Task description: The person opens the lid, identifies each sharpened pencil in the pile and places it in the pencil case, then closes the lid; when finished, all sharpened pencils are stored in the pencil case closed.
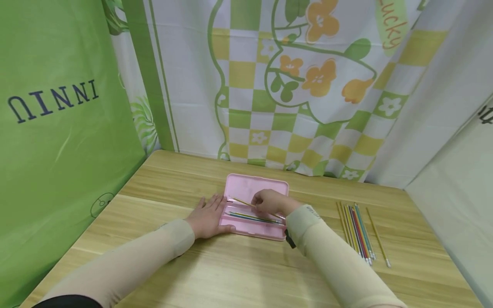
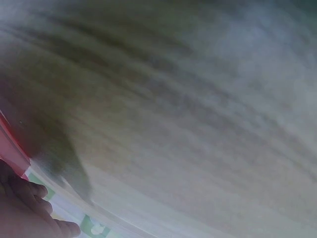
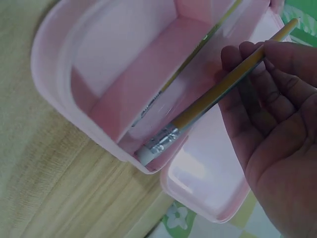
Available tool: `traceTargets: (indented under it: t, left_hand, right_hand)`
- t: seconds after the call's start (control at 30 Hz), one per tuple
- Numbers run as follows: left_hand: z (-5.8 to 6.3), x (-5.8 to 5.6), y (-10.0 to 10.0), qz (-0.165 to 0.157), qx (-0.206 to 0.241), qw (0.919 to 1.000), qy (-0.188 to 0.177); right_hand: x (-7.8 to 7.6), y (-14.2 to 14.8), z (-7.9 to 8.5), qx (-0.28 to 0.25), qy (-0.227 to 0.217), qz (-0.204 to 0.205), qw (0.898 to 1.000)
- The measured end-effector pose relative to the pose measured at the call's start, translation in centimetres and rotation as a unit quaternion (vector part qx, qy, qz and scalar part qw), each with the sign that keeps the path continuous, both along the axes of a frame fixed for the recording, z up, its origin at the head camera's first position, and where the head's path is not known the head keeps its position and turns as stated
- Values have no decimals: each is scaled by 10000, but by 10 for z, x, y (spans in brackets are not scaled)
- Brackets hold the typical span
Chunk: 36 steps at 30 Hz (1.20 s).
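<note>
A pink pencil case (image 1: 246,228) lies with its lid (image 1: 240,184) folded back on the wooden table. Several pencils (image 1: 250,217), some green and blue, rest inside its tray. My right hand (image 1: 265,202) pinches a yellow pencil (image 3: 213,94) between thumb and fingers over the case. In the right wrist view its white eraser end (image 3: 148,153) is down at the tray's end wall, while the other end slants up past the fingers. My left hand (image 1: 209,217) lies with spread fingers at the case's left edge, its thumb along the near-left corner. The left wrist view shows those fingers (image 2: 34,208) beside the case.
To the right on the table (image 1: 231,273) lies a bunch of several coloured pencils (image 1: 356,233), with a single yellow pencil (image 1: 378,237) just right of it. A patterned curtain (image 1: 250,107) hangs behind the table, and green cloth (image 1: 57,149) on the left.
</note>
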<state>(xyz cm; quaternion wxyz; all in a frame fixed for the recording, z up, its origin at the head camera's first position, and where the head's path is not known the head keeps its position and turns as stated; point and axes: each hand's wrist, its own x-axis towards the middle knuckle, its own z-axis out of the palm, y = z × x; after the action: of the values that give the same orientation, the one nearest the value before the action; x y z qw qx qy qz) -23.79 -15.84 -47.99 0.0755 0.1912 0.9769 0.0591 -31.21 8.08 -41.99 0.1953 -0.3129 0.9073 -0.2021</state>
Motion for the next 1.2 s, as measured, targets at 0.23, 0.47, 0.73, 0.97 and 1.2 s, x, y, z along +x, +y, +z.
traceTargets:
  t: [0.23, 0.47, 0.73, 0.97, 1.2]
  left_hand:
    - [-4, -2, -1, -2, 41, 10000, 1]
    - [2, -1, 1, 153, 274, 9995, -48]
    - [12, 1, 4, 249, 463, 9986, -90]
    - [7, -2, 5, 221, 450, 9987, -102]
    - [5, -2, 3, 209, 507, 9984, -132]
  right_hand:
    - [4, -3, 0, 337, 315, 207, 9987]
    - [6, -4, -2, 561, 527, 282, 9966]
    - [8, -6, -6, 857, 757, 360, 9928]
    - [13, -2, -3, 713, 663, 95, 9952]
    - [10, 13, 5, 555, 702, 28, 9960]
